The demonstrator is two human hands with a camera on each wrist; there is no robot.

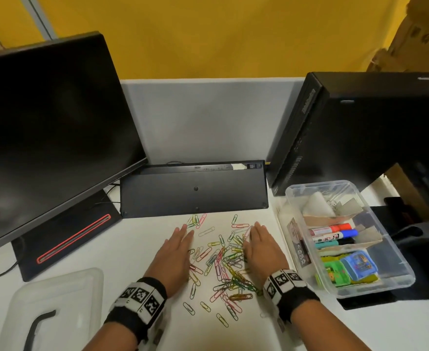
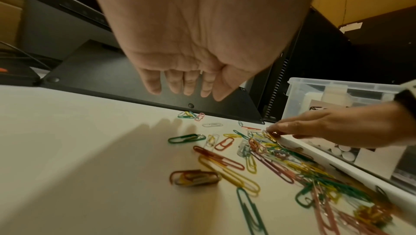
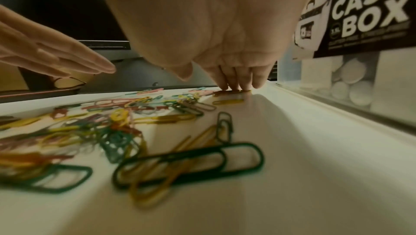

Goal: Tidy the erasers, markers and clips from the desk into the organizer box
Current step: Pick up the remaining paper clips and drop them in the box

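Note:
Several coloured paper clips lie scattered on the white desk between my two hands. My left hand hovers flat just above the desk at the left of the pile, fingers straight and holding nothing. My right hand lies flat at the right of the pile, its fingertips touching the desk on a few clips. The clear organizer box stands to the right; it holds markers, colourful erasers and binder clips.
A black keyboard leans upright behind the clips. A monitor stands at the left and a black computer tower at the right rear. The box's clear lid lies at the front left.

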